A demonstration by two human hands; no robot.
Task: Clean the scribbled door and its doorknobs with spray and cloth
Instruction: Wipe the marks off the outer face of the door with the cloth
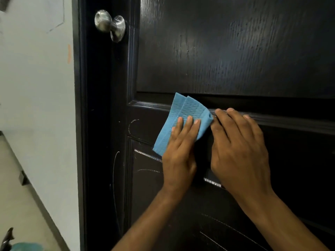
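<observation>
The folded blue textured cloth point(183, 120) lies flat against the glossy black panelled wooden door point(226, 51), on the rail between the upper and the lower panel. The left hand point(178, 153) presses it there with straight fingers that cover the lower right part of the cloth. The right hand point(239, 147) is just beside it, fingers straight and spread, fingertips on the raised moulding; its thumb side touches the right edge of the cloth. No finger is curled round anything. Thin white scribbled lines point(116, 178) curve over the door stile and the lower panel, to the left of and below the hands. The round brushed-metal doorknob point(110, 24) stands out from the door edge at the upper left, well apart from the cloth. Left of the door there is a pale wall point(36, 87) with a small orange mark point(69, 53), and below it a light floor with a dark baseboard. At the bottom left corner a dark object point(8, 236) and something teal point(27, 246) are cut off by the frame and blurred; I cannot tell what they are. The two hands and forearms hide part of the lower panel.
</observation>
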